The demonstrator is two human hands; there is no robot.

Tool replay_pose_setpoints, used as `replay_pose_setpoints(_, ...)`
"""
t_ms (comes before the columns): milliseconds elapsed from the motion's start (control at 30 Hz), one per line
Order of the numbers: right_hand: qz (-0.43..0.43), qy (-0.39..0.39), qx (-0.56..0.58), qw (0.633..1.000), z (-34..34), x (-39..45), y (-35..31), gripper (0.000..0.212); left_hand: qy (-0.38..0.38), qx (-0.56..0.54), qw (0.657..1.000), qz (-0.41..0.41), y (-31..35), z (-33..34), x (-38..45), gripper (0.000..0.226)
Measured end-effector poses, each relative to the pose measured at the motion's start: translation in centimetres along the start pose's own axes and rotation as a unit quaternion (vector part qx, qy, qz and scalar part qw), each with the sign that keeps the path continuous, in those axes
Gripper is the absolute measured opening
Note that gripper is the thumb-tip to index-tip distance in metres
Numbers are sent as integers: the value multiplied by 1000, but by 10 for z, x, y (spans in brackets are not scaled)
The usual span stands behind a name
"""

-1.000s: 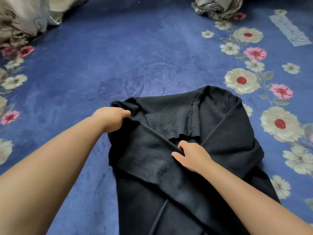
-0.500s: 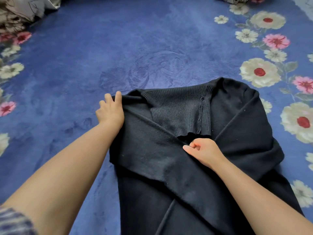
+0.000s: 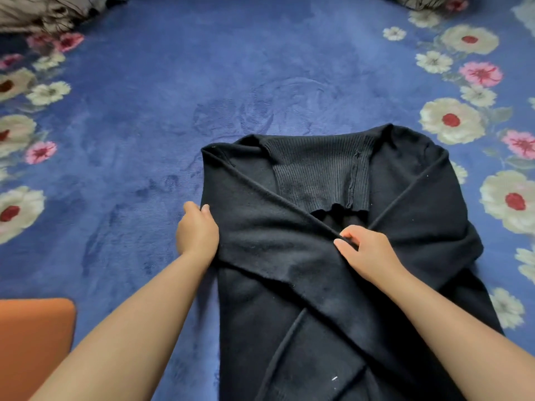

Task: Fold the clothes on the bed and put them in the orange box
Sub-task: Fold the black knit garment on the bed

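Observation:
A black knit sweater [image 3: 289, 250] lies on the blue flowered bedspread [image 3: 202, 68], its ribbed collar away from me and both sleeves folded across the front. My left hand [image 3: 197, 230] grips the sweater's left side edge, fingers curled over the fold. My right hand [image 3: 367, 250] pinches the edge of the crossed sleeve near the middle, just below the collar. A corner of the orange box [image 3: 31, 340] shows at the lower left, beside my left forearm.
Crumpled pale patterned fabric [image 3: 46, 10] lies at the far left of the bed, and another bundle [image 3: 417, 0] sits at the far right top edge. Flower prints border the bedspread on both sides.
My left hand slid down from the sweater's upper left shoulder to its left side edge and took hold. My right hand stays on the sleeve. The view dropped, bringing the orange box into sight.

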State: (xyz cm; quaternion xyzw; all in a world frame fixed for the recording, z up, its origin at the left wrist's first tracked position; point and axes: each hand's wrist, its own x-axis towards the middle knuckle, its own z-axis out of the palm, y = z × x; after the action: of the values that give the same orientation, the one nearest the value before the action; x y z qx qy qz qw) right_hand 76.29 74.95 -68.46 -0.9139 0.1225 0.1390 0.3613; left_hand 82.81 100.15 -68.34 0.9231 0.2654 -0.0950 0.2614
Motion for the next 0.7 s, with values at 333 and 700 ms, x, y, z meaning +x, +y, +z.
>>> replay_pose_setpoints(333, -133, 118, -148, 973, -28, 18, -9, 32, 60, 167, 978, 106, 23, -16, 13, 29)
replay_pose_setpoints(700, 39, 112, -55, 991, -77, 138, -9, 47, -121, -125, 979, 105, 126, 6, 81, 57)
